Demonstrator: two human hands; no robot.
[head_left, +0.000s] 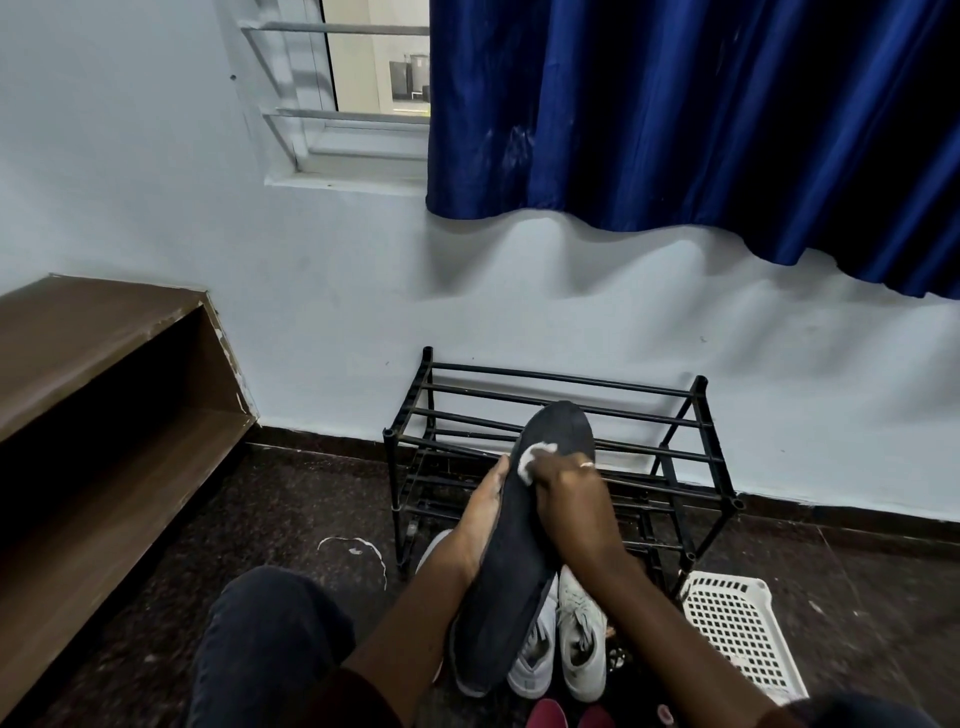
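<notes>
L hand gripping dark insole, R hand pinching white wad — pressed on it

A pale bluish-white wall fills the back, with a barred window high at centre letting in daylight. A deep blue curtain hangs over the window's right part and throws soft wavy shadows below. A brown wooden shelf unit stands left on the dark speckled floor. A black tube rack stands against the wall.

Matt dark fabric insole, glossy blue satin curtain, perforated white plastic basket
</notes>
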